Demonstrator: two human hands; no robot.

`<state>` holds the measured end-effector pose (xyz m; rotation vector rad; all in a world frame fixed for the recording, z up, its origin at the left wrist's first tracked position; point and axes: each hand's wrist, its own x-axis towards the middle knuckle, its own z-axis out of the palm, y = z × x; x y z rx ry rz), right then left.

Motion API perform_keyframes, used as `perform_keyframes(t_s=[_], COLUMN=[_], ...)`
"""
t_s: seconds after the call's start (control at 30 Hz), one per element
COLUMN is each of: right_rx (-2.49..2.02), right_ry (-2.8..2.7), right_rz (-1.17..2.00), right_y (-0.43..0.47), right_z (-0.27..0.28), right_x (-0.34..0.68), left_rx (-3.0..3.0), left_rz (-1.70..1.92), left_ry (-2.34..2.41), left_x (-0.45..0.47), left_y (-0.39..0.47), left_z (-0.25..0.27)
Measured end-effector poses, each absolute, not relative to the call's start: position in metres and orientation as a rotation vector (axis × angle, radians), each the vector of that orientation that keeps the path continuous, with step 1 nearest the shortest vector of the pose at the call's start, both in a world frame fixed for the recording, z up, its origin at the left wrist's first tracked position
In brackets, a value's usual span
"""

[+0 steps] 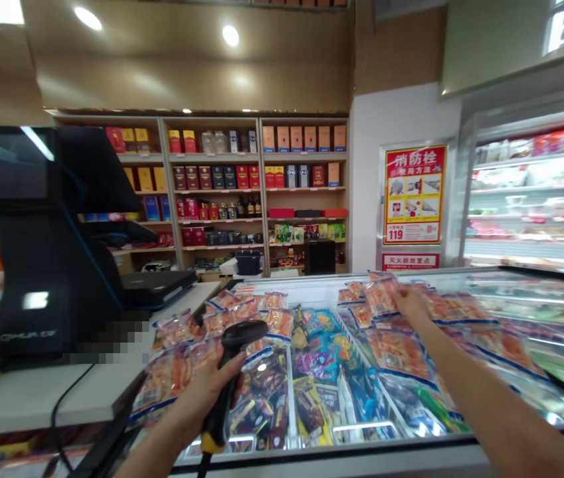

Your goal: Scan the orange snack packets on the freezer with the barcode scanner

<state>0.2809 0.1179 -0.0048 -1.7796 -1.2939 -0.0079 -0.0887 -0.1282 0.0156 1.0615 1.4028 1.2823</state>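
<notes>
My left hand [204, 392] is wrapped round the handle of a black and yellow barcode scanner [242, 332], whose head points away to the right over the freezer. Its cable runs down past the bottom edge. At the far side, the fingers of my right hand [412, 305] grip the edge of a clear food packet [381, 295] with orange-pink contents, tilted up. More such packets lie on the freezer top, some near the scanner [177, 372] and others under my right arm [398, 352]. The fingertips of my right hand are partly hidden by the packet.
A chest freezer [289, 461] spans the front, with colourful wrapped goods [319, 358] beneath its glass. On the left, a counter [87, 392] carries a black checkout terminal [57, 279] and a loose cable. Boxed goods fill shelves [212, 189] behind; a lit display fridge [535, 206] stands right.
</notes>
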Motion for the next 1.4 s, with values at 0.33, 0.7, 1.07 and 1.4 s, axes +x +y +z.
perform_keyframes(t_s=[0.33,0.7,1.07,1.4], right_rx=[-1.388,-1.395,-1.448,-1.511], right_ry=[-1.205,-1.249,-1.285,-1.344], right_rz=[0.219,0.291,0.299,0.402], right_y=[0.106,0.103,0.109,0.155], right_z=[0.012,-0.014,-0.019,-0.022], right_x=[0.154,0.081,0.063,0.009], left_rx=[1.014,1.048,1.067,0.921], left_rz=[1.355,1.295,1.335,1.461], left_ry=[1.348,1.239,1.260,1.405], left_x=[-0.091,-0.090,-0.119,-0.151], left_y=[-0.134,-0.143,-0.138,-0.113], left_z=[0.027,0.027,0.025,0.021])
